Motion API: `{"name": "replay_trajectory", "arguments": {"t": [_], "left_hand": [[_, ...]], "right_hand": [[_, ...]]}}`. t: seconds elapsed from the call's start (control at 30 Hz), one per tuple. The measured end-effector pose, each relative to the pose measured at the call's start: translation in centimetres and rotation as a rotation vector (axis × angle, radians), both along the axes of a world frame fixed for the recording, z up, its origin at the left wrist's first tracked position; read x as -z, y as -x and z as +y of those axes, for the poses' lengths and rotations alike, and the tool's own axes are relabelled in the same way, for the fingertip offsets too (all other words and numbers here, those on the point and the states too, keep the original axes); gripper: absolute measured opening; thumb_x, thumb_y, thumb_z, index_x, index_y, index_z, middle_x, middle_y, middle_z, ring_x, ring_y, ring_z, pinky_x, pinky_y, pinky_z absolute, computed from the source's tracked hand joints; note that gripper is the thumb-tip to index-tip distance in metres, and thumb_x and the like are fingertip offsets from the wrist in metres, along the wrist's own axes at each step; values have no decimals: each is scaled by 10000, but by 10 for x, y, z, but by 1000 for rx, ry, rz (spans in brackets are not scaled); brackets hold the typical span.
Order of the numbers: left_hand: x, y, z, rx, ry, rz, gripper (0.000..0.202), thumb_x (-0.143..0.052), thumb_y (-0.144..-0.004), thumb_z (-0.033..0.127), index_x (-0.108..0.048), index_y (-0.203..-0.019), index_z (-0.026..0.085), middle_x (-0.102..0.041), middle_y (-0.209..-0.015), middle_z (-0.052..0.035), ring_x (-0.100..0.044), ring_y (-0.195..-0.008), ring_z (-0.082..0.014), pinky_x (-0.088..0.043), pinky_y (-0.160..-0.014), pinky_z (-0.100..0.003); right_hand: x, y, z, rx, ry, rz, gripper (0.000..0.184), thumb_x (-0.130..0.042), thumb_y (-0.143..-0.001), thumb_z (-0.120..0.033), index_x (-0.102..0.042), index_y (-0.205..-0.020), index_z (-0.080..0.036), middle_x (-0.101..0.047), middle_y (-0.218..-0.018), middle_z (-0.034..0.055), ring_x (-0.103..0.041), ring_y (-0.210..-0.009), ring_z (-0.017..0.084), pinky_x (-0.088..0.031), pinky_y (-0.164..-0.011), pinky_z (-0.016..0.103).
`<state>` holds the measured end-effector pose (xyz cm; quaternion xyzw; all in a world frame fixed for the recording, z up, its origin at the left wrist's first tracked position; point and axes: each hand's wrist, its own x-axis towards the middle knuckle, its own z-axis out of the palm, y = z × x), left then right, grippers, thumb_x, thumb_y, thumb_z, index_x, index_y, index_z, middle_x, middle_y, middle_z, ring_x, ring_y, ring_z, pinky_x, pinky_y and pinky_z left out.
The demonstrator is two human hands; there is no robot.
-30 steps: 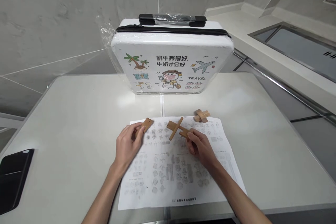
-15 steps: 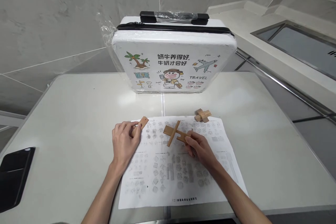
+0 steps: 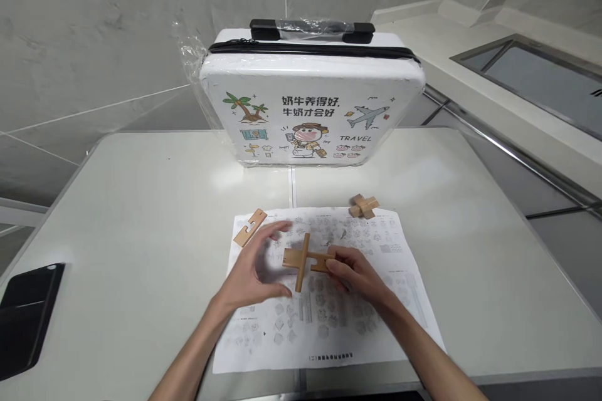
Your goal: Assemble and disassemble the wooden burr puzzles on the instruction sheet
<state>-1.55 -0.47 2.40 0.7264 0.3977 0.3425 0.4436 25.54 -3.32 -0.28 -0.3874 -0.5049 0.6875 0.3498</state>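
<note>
My right hand (image 3: 355, 274) pinches one end of a wooden cross piece (image 3: 303, 257), two notched bars joined at right angles, held just above a printed instruction sheet (image 3: 329, 319). Just left of the cross, my left hand (image 3: 256, 266) hovers open with fingers curved apart and holds nothing. A single notched wooden bar (image 3: 249, 227) lies loose at the sheet's top left corner, apart from my left hand. A small assembled wooden cross (image 3: 363, 205) rests at the sheet's far edge.
A white suitcase (image 3: 310, 100) with cartoon prints stands on the back of the white table (image 3: 141, 213). A black phone (image 3: 23, 316) lies at the table's left front edge. A counter with a metal-framed panel (image 3: 531, 81) runs along the right.
My left hand let go of the single notched bar, leaving it on the sheet's corner, and moved right toward the cross. My right hand drew the cross nearer and rotated it.
</note>
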Motion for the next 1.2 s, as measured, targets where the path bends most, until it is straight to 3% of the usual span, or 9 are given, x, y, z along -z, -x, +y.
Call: {"name": "replay_trajectory", "arguments": {"t": [0.1,0.27,0.4,0.53,0.8,0.9,1.0,1.07,1.2], "left_hand": [[1,-6,-6,130,52,8,1182,-1005,-616,534,-394,-1610,342,-549,-1588,-137,-550,-1418,-401,-462,-1170,-540],[1,-9,-8,143,24,45,1116,-1002,-651,368,-408,-1595,391,-623,-1527,-89,-593,-1384,-358,-465,-1180,-525],[-2,-9,-8,109,-31,54,1107,-1000,-623,353,-447,-1582,355,-679,-1453,-94,-647,-1316,-354,-518,-1135,-517],[-8,-5,-9,63,-112,94,1020,-986,-627,356,-524,-1535,301,-691,-1440,-127,-658,-1319,-384,-530,-1133,-557],[-27,2,-12,62,-205,122,955,-967,-658,405,-557,-1512,281,-718,-1402,-140,-681,-1295,-385,-554,-1110,-589],[-33,11,-15,20,-236,92,955,-959,-642,387,-562,-1503,281,-726,-1380,-135,-692,-1268,-390,-548,-1110,-591],[-35,32,-15,-56,-246,49,921,-909,-674,363,-551,-1519,281,-723,-1373,-139,-688,-1260,-398,-547,-1100,-593],[-35,45,-14,-60,-250,153,911,-897,-718,331,-522,-1548,295,-698,-1414,-139,-666,-1293,-387,-557,-1087,-575],[-34,51,-4,28,-228,468,843,-853,-835,360,-476,-1589,324,-614,-1533,-124,-574,-1403,-366,-506,-1149,-583]], "right_hand": [[0,0,0,-47,-8,3,472,-619,-1032,-564,-507,-727,-222,-521,-557,-50,-430,-431,102,-330,-437,240],[0,0,0,-87,-25,-3,477,-606,-1041,-562,-510,-724,-219,-518,-538,-53,-437,-428,105,-325,-446,239],[-1,1,0,-97,-16,-6,489,-609,-1035,-559,-495,-704,-218,-488,-525,-59,-410,-427,99,-305,-447,240],[-5,-5,-1,-41,89,11,489,-639,-1005,-573,-497,-698,-219,-431,-541,-67,-344,-448,91,-272,-452,243],[-33,-8,-3,-57,111,-23,525,-662,-972,-603,-464,-661,-229,-376,-520,-74,-301,-450,88,-253,-456,254],[-36,-12,-8,-5,143,15,499,-690,-957,-573,-475,-666,-230,-358,-518,-80,-268,-438,82,-214,-436,252],[-34,-28,-14,178,170,52,495,-682,-952,-568,-453,-659,-241,-305,-490,-93,-225,-427,86,-169,-423,257],[-34,-36,-16,221,137,-3,491,-656,-976,-565,-448,-668,-244,-310,-483,-90,-248,-436,97,-207,-441,265],[-42,-29,-11,-21,14,-322,462,-609,-1022,-523,-469,-689,-235,-450,-547,-48,-399,-494,128,-328,-502,280]]}}
